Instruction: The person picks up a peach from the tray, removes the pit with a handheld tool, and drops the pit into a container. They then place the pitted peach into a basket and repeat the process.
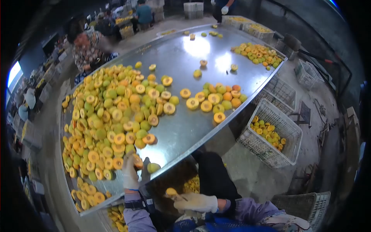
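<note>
My left hand (130,174), in a white glove, is at the table's near edge, its fingers closed around an orange-fleshed peach half (137,161). A big heap of yellow-green halved peaches (112,112) lies just beyond it on the metal table (174,133). One greenish peach (153,167) sits to the right of that hand. My right hand (199,203), also gloved, is low in front of my body, closed around a thin tool whose kind I cannot make out. At its fingertips shows a yellow peach piece (171,191); whether it is held or falling is unclear.
Smaller groups of peaches (216,96) lie mid-table and at the far right corner. A plastic crate (270,133) holding fruit stands on the floor at right. More fruit (192,184) shows below the table edge. A person in a patterned top (89,48) is across the table.
</note>
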A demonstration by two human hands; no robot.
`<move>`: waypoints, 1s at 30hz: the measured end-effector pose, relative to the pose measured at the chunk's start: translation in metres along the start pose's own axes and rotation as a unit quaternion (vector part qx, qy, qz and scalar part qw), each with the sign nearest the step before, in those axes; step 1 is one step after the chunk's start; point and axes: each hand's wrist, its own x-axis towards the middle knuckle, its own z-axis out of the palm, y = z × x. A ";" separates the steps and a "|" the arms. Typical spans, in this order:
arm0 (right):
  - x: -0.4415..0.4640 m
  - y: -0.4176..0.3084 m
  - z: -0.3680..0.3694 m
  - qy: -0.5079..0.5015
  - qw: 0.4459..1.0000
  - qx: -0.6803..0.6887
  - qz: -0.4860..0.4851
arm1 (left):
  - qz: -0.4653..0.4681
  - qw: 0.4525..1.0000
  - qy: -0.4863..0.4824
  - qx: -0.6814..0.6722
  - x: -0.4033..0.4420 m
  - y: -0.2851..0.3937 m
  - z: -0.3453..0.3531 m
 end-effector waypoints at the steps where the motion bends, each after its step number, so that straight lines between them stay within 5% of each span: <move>1: -0.007 -0.016 -0.001 0.015 0.999 -0.027 0.026 | -0.013 0.994 -0.036 -0.106 -0.022 0.024 0.010; 5: 0.007 -0.002 0.001 0.089 0.978 -0.169 -0.088 | 0.022 0.995 -0.093 -0.014 -0.113 0.082 0.056; 7: 0.007 -0.001 0.003 0.121 0.966 -0.201 -0.107 | 0.125 0.921 -0.208 0.305 -0.133 0.089 0.060; 9: -0.007 -0.024 0.008 0.122 0.980 -0.154 -0.024 | 0.073 0.935 -0.046 0.344 -0.141 0.084 0.064; 11: -0.019 -0.045 0.013 0.135 0.965 -0.224 0.008 | 0.006 0.994 -0.011 0.111 -0.142 0.079 0.055; 13: -0.015 -0.025 0.018 0.155 0.955 -0.247 -0.059 | -0.033 0.999 -0.005 0.013 -0.148 0.073 0.053; 15: -0.013 -0.021 0.026 0.129 0.962 -0.229 -0.077 | -0.080 0.970 -0.040 -0.226 -0.155 0.065 0.053; 17: -0.019 -0.038 0.027 0.098 0.968 -0.196 -0.119 | -0.046 0.979 -0.048 -0.193 -0.166 0.073 0.059; 18: -0.018 -0.044 0.025 0.066 0.965 -0.246 -0.065 | 0.001 0.998 -0.060 -0.035 -0.172 0.078 0.063; 20: -0.008 -0.012 0.023 0.083 0.976 -0.151 -0.137 | 0.095 0.968 -0.089 0.215 -0.177 0.075 0.062; 21: -0.003 0.000 0.023 0.098 0.972 -0.055 -0.208 | 0.094 0.968 -0.090 0.214 -0.177 0.076 0.064; 23: -0.002 0.006 0.014 0.108 0.968 -0.138 -0.179 | 0.155 0.917 -0.080 0.358 -0.175 0.080 0.070; 24: -0.002 0.009 0.010 0.117 0.957 -0.220 -0.149 | 0.143 0.923 -0.076 0.348 -0.175 0.077 0.070; 30: -0.002 0.023 0.007 0.132 0.960 -0.186 -0.160 | 0.150 0.925 -0.079 0.341 -0.178 0.076 0.070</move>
